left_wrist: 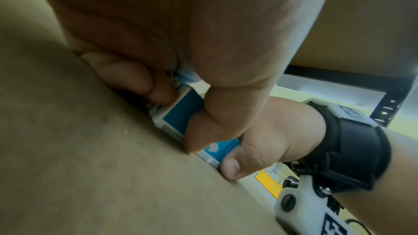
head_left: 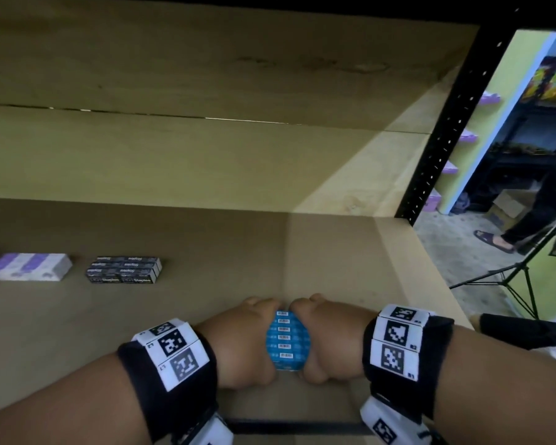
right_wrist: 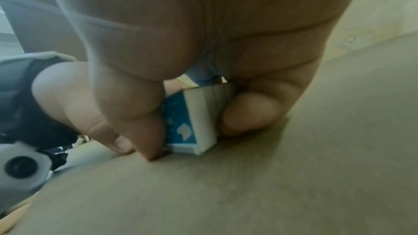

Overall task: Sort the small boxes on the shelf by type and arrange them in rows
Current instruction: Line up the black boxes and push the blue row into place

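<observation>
A row of several small blue boxes (head_left: 288, 340) with barcoded tops stands on the brown shelf board (head_left: 206, 245), near its front edge. My left hand (head_left: 243, 342) grips the row's left side and my right hand (head_left: 331, 342) grips its right side, squeezing the boxes together. In the left wrist view my thumb (left_wrist: 199, 131) and curled fingers (left_wrist: 140, 81) clamp the blue boxes (left_wrist: 181, 113). The right wrist view shows my thumb (right_wrist: 147, 131) and a curled finger (right_wrist: 248, 113) around the end blue box (right_wrist: 199, 119), which touches the board.
At the left, a block of black staples boxes (head_left: 124, 269) and a group of purple-and-white boxes (head_left: 29, 267) lie on the shelf. A black perforated post (head_left: 446, 123) bounds the shelf at the right. Beyond it are a tripod (head_left: 511, 274) and a person's foot (head_left: 495, 240).
</observation>
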